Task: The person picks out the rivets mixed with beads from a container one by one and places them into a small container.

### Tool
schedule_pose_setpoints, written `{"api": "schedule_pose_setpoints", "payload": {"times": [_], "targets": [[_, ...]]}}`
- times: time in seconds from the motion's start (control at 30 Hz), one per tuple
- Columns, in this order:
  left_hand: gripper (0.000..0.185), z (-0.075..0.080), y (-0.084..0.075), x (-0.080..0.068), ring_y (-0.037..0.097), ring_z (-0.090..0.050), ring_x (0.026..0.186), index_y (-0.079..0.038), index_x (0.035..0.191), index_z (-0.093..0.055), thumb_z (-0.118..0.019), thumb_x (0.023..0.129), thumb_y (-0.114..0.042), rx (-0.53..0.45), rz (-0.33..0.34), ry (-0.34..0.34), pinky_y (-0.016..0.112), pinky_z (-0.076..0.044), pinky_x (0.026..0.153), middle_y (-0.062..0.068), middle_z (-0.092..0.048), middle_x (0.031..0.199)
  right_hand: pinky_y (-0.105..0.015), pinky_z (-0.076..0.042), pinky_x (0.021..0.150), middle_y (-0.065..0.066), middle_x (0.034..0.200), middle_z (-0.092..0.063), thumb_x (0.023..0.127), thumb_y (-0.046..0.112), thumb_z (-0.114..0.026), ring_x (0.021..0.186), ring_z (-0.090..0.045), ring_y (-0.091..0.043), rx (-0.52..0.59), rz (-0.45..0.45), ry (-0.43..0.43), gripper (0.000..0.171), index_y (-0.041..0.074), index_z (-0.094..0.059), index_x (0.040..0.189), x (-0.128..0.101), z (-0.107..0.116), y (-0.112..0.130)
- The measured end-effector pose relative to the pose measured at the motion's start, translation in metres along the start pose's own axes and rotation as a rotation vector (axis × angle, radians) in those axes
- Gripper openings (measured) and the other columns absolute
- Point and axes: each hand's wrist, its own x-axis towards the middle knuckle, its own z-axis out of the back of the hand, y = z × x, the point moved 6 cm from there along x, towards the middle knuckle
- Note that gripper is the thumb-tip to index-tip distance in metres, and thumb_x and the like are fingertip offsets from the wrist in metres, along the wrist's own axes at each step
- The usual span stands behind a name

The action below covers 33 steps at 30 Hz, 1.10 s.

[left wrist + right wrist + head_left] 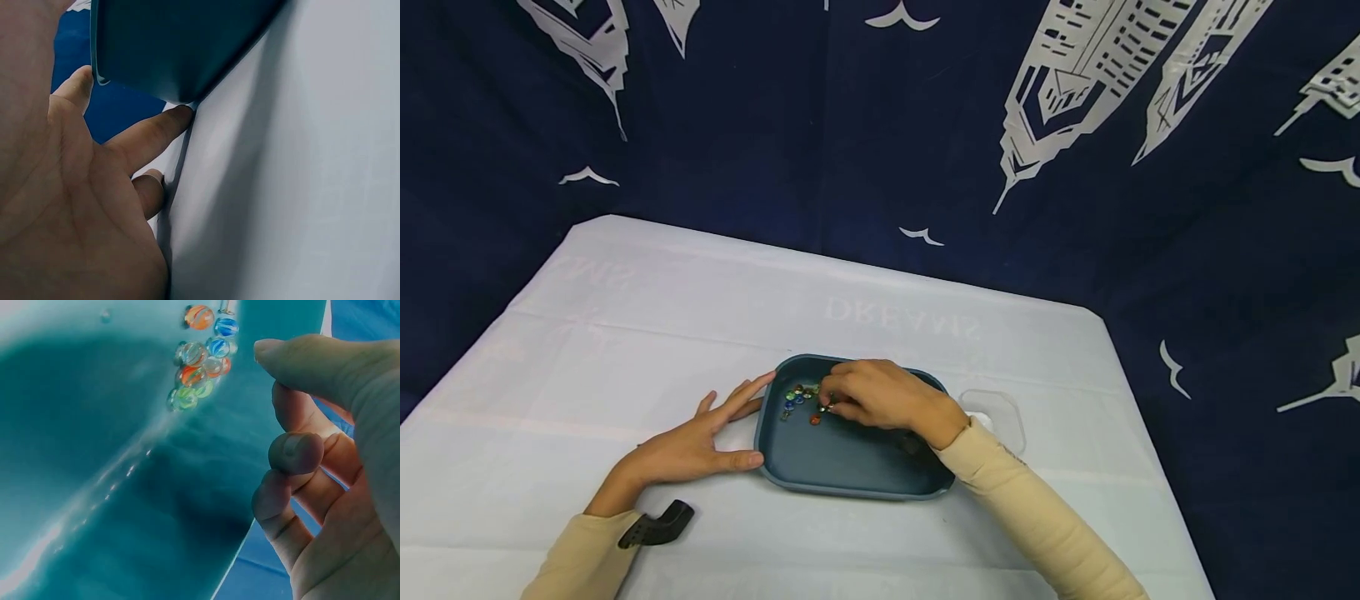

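A dark blue-green tray lies on the white-covered table. Several glass marbles, orange, blue, green and clear, are grouped toward its far left in the head view. My left hand touches the tray's left side, with thumb and fingers spread along the rim. Over the tray, my right hand reaches down with its fingertips at the marbles. In the right wrist view, its thumb and fingers are bent loosely beside the marble cluster, and nothing shows between them.
A clear plastic container stands just right of the tray, partly behind my right forearm. A black strap piece sits at my left wrist. White cloth covers the table, and a dark blue printed curtain hangs behind its far edge.
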Motion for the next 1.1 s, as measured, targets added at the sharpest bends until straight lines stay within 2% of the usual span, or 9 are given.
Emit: {"api": "schedule_pose_setpoints", "payload": {"times": [0.27,0.53,0.8,1.1], "targets": [[0.100,-0.002,-0.001,0.003,0.041,-0.037,0.145,-0.038,0.161,-0.011,-0.079,0.087,-0.035,0.001,0.000,-0.007,0.073,0.016,0.112,0.015,-0.038,0.158,-0.020,-0.046,0.066,0.009,0.089,-0.062,0.097,0.018,-0.067,0.071,-0.051,-0.003,0.010,-0.041,-0.013,0.007,0.018,-0.072,0.103,-0.023,0.006,-0.010],[0.099,-0.001,0.000,-0.001,0.042,-0.035,0.146,-0.038,0.161,-0.012,-0.078,0.087,-0.036,0.004,0.006,-0.009,0.073,0.016,0.112,0.014,-0.038,0.159,-0.020,-0.049,0.067,0.010,0.100,-0.067,0.096,0.019,-0.070,0.074,-0.054,-0.003,0.038,-0.101,-0.051,0.009,0.017,-0.073,0.104,-0.045,0.018,-0.018],[0.099,-0.001,0.000,0.001,0.042,-0.036,0.145,-0.038,0.161,-0.012,-0.078,0.088,-0.034,0.003,-0.005,-0.008,0.074,0.016,0.111,0.014,-0.036,0.160,-0.019,-0.047,0.063,0.014,0.091,-0.061,0.095,0.019,-0.071,0.071,-0.051,0.000,0.010,-0.141,-0.107,0.007,0.019,-0.072,0.101,-0.067,0.028,-0.028],[0.099,0.000,0.000,0.001,0.042,-0.036,0.145,-0.037,0.161,-0.012,-0.078,0.088,-0.034,0.000,-0.003,-0.010,0.075,0.016,0.111,0.016,-0.037,0.159,-0.020,-0.048,0.064,0.015,0.085,-0.058,0.095,0.019,-0.071,0.071,-0.051,-0.001,0.018,-0.201,-0.106,0.007,0.018,-0.073,0.102,-0.085,0.032,-0.037]]}}
